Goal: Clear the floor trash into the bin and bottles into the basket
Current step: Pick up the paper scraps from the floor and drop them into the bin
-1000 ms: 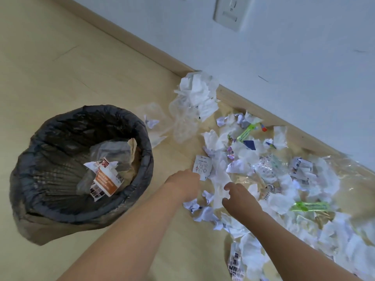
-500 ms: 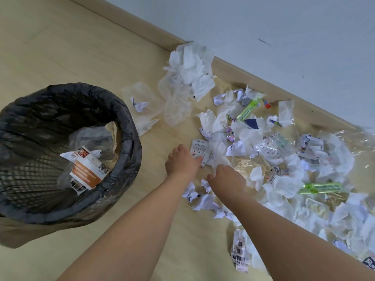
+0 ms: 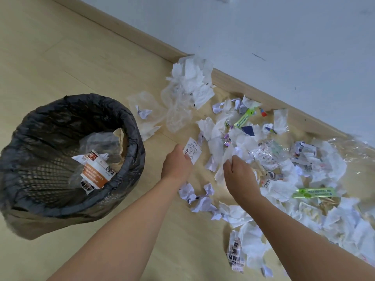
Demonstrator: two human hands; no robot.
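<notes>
A mesh bin with a black liner [image 3: 129,126] stands on the floor at the left, holding an orange leaflet [image 3: 95,172] and clear plastic. A wide pile of crumpled white paper and wrappers [image 3: 284,169] lies along the wall at the right. My left hand [image 3: 176,164] pinches a small printed paper slip [image 3: 191,151] at the pile's near edge. My right hand [image 3: 238,173] grips a crumpled white tissue [image 3: 227,154] pulled up from the pile. No bottles or basket are in view.
A clear plastic bag [image 3: 178,112] and a wad of white tissue [image 3: 194,82] lie near the wooden baseboard [image 3: 125,31]. Green wrappers [image 3: 313,193] sit in the pile. Small paper scraps [image 3: 199,196] lie between my forearms. Bare wooden floor [image 3: 60,53] spreads at the left.
Both hands have closed on paper at the pile's edge and lifted a little: the left now holds the printed slip, the right a white tissue. The view has shifted slightly.
</notes>
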